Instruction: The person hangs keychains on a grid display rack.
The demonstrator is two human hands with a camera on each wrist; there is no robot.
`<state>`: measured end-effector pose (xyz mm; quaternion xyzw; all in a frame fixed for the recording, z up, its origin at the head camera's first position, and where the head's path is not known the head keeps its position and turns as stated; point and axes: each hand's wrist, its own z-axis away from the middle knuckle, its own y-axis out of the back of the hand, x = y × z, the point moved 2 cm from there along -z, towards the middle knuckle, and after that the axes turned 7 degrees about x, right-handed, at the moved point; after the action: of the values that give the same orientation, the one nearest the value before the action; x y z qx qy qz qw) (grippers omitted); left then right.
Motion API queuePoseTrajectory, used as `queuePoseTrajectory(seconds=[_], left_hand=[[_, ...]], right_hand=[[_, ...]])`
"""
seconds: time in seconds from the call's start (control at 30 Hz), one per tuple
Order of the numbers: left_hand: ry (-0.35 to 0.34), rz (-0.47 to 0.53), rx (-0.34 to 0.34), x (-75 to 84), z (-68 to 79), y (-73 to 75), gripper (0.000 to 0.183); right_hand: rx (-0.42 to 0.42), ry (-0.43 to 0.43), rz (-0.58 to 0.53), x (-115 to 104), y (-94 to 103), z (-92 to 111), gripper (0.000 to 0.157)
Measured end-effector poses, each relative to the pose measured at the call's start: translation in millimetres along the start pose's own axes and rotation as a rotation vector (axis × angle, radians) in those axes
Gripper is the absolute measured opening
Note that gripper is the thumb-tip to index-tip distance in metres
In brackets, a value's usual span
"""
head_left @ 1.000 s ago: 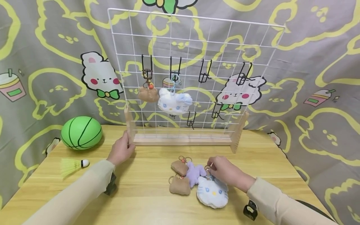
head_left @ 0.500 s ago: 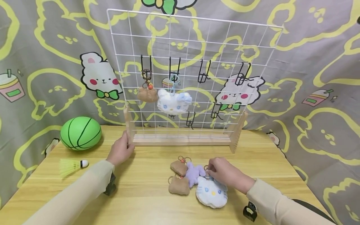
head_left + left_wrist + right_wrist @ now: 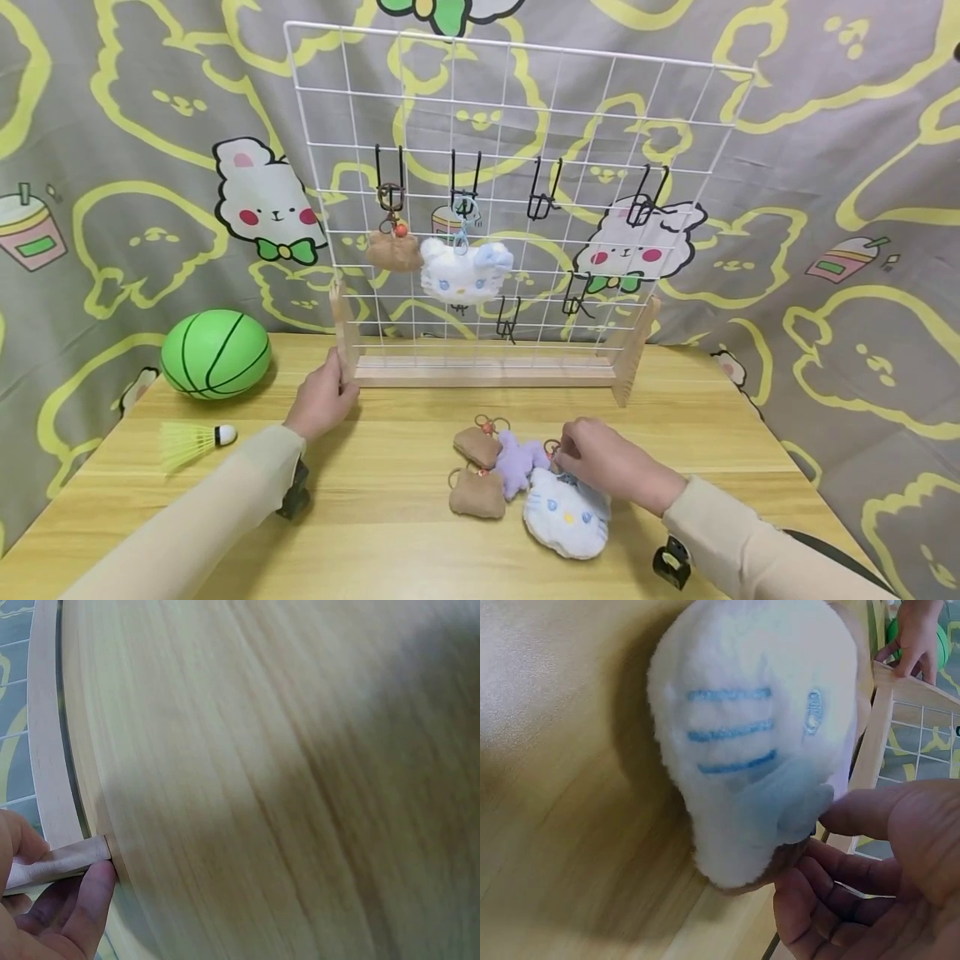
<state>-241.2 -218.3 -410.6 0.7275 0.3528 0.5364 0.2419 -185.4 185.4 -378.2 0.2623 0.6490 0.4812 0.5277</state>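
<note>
My left hand (image 3: 324, 398) grips the left wooden foot (image 3: 67, 859) of a white wire grid rack (image 3: 487, 374). At the right front of the table, my right hand (image 3: 615, 462) pinches the top of a white cat-head plush keychain (image 3: 566, 517) with a blue bow. In the right wrist view its thumb meets the bow (image 3: 806, 814); the exact grip point is hidden. Beside this plush lie a purple plush (image 3: 517, 467) and two brown plush keychains (image 3: 477, 493). A brown edge (image 3: 746, 888) shows beneath the white plush.
On the rack's black hooks (image 3: 543, 200) hang a brown plush keychain (image 3: 393, 252) and another white cat plush (image 3: 465, 271); several hooks bear nothing. A green ball (image 3: 216, 354) and a yellow shuttlecock (image 3: 191, 444) lie at the left. A patterned curtain (image 3: 825, 208) hangs behind.
The white cat plush under my right hand has tilted slightly, and the right hand has shifted a little to the right. My left hand stays on the rack's foot.
</note>
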Motion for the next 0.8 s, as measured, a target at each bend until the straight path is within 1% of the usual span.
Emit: queuePoseTrajectory(seconds=[0.07,0.17,0.3,0.53,0.67,0.8], left_hand=[[-0.001,0.001,0.001,-0.6,-0.3,-0.5,0.043],[-0.006,0.001,0.007,-0.6,-0.3,-1.0,0.044],[-0.006,-0.002,0.011,0.0,0.1,-1.6,0.042],[0.000,-0.006,0.010,1.6,1.4,-1.1,0.042],[0.001,-0.007,0.004,1.9,1.4,-0.5,0.040],[0.002,-0.008,0.002,0.2,0.5,-0.7,0.039]], right_hand=[[-0.014,-0.016,0.004,-0.4,0.9,0.6,0.014],[-0.017,-0.007,0.023,-1.3,1.2,1.2,0.015],[-0.021,-0.003,0.022,-1.4,-0.9,1.0,0.015],[-0.046,-0.011,-0.007,-0.8,-1.5,1.0,0.016],[-0.052,-0.016,-0.047,0.0,1.6,4.7,0.019],[-0.047,0.005,-0.079,1.4,3.2,7.4,0.021]])
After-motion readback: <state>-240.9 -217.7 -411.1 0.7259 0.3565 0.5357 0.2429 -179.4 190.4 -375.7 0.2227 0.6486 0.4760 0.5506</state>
